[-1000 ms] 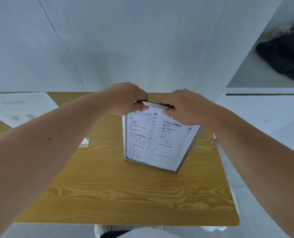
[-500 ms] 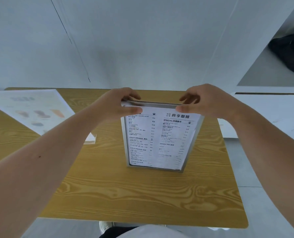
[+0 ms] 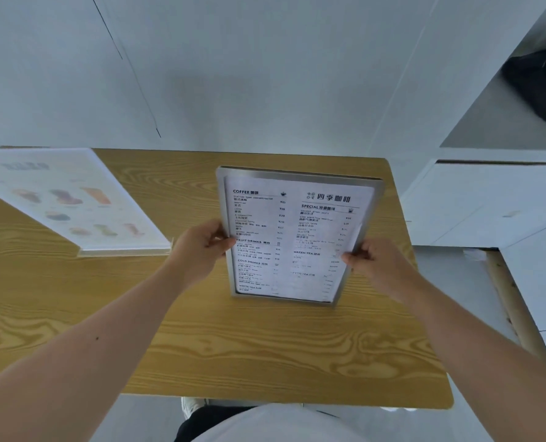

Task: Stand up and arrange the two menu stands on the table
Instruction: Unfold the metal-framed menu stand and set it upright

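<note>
Across the lower part of the view spreads a wooden worktop (image 3: 265, 352) with strong yellow grain, its far edge against a plain white wall (image 3: 265, 74). On its left part a second menu stand (image 3: 70, 199) with pale pictures of drinks lies tilted back, low to the surface, well apart from the hands. Near the middle of the worktop, toward the right, the framed menu stand (image 3: 297, 237) stands upright on its lower edge, its printed face with coffee and tea lists turned to the person. Both bare forearms reach in from the bottom corners. The left hand (image 3: 198, 253) is closed on the stand's left edge about halfway up, thumb on the front of the frame. The right hand (image 3: 376, 263) is closed on the right edge at much the same height, fingertips pressed on the front. At the upper right a dark bundle (image 3: 542, 81) sits on a grey ledge, blurred. A shoe tip (image 3: 190, 406) shows beneath the worktop's near edge.
</note>
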